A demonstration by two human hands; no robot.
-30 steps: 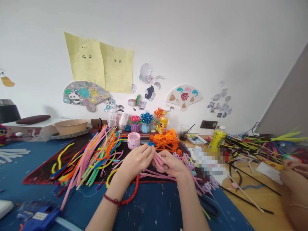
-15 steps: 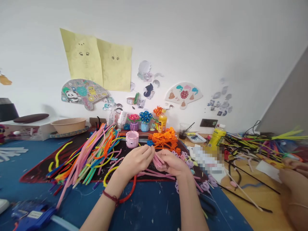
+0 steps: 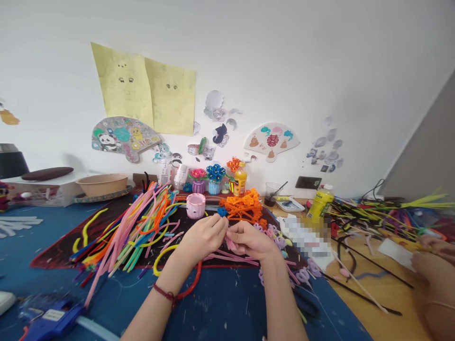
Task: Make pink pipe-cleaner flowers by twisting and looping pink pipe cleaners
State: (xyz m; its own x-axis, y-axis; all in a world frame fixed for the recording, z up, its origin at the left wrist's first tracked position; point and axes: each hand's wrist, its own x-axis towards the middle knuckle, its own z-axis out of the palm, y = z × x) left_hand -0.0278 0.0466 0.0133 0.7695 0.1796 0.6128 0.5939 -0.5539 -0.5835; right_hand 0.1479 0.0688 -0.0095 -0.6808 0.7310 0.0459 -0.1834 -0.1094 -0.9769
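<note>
Both hands meet over the dark mat (image 3: 117, 222) in the middle. My left hand (image 3: 209, 233) is closed, its fingertips pinched at the upper end of a small bundle of pink pipe cleaners (image 3: 231, 243). Around the same bundle my right hand (image 3: 250, 239) is closed, thumb and fingers pressed on it. The fingers cover much of the bundle. Just behind them lie a blue pipe-cleaner flower (image 3: 222, 211) and a heap of orange pipe-cleaner flowers (image 3: 245, 206). A pink round pot (image 3: 195, 206) stands behind my left hand. More pink pipe cleaners (image 3: 231, 259) lie below my hands.
Many coloured pipe cleaners (image 3: 142, 222) spread at left. A blue glue gun (image 3: 59, 318) lies front left. Purple curled pieces (image 3: 303, 275) sit at right. Bottles (image 3: 240, 179) and potted pipe-cleaner flowers (image 3: 215, 181) stand at the back. Another person's hand (image 3: 432, 260) works at far right.
My right thumb and fingers have closed in further over the pink bundle, so less of it shows. The left hand has hardly moved.
</note>
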